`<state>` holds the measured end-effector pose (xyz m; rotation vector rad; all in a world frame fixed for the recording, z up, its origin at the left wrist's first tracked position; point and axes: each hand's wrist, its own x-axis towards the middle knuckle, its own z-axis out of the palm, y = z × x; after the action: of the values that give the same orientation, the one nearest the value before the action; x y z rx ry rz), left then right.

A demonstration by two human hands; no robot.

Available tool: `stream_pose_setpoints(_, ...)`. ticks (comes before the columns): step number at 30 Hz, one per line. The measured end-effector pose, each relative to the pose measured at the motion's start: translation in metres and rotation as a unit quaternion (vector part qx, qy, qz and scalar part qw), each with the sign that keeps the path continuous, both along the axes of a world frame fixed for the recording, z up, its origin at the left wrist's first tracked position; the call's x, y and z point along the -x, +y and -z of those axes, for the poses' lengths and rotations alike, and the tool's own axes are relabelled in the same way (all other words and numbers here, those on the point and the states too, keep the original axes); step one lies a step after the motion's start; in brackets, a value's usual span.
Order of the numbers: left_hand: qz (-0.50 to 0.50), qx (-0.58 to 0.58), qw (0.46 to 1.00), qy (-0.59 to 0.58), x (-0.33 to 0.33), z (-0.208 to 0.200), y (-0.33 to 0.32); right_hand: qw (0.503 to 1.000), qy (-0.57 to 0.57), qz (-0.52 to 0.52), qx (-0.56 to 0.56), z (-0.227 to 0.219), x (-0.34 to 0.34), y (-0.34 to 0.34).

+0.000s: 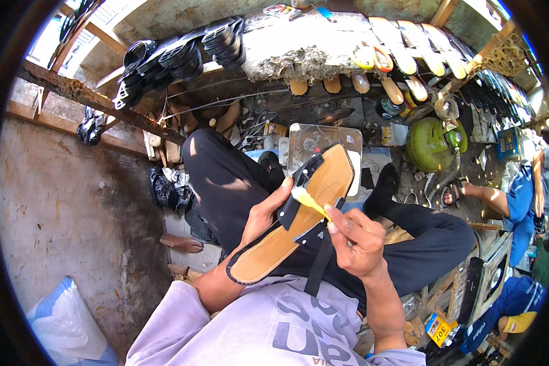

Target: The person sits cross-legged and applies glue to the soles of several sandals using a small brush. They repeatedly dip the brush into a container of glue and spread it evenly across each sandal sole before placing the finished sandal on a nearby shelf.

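Over my lap is a sandal (pixel 267 253) with a tan footbed, a dark stitched edge and black straps. My left hand (pixel 267 210) grips it from the left, thumb on a black strap (pixel 294 210) and the other fingers mostly hidden beneath. In my right hand (pixel 358 241), thumb and forefinger pinch a small brush with a yellow handle (pixel 312 203). Its white head rests at the strap near my left thumb. A long black strap end (pixel 318 268) hangs from the sandal below my right hand.
Beyond my lap stands a clear plastic tub (pixel 296 133). A green gas cylinder (pixel 426 146) is at the right, near another person's sandalled foot (pixel 454 192). Black sandals (pixel 180 56) and light soles (pixel 396 49) line the bench ahead. A wall (pixel 73 201) closes the left side.
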<state>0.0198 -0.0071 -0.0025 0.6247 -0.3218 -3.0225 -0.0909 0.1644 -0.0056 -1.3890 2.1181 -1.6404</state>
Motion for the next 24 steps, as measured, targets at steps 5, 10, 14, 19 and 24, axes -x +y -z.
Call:
stream_pose_setpoints(5,-0.019,0.013,1.0,0.009,0.003,0.003,-0.001,0.999,0.033,-0.003,-0.033,0.001,-0.023,0.005)
stream_pose_setpoints(10,-0.065,0.013,0.998,0.012,0.008,-0.005,0.002,0.999,0.031,-0.023,-0.012,-0.002,-0.041,0.007)
stream_pose_setpoints(14,-0.08,0.041,0.995,-0.04,0.009,-0.012,0.006,0.997,-0.072,0.001,-0.014,-0.006,-0.041,0.005)
stream_pose_setpoints(19,-0.048,0.007,0.998,0.029,0.005,-0.014,0.0,1.0,0.016,0.012,-0.008,-0.011,-0.037,0.003)
stream_pose_setpoints(24,-0.024,0.04,0.999,0.018,-0.005,-0.012,0.001,0.994,0.082,0.074,0.001,-0.014,-0.026,0.002)
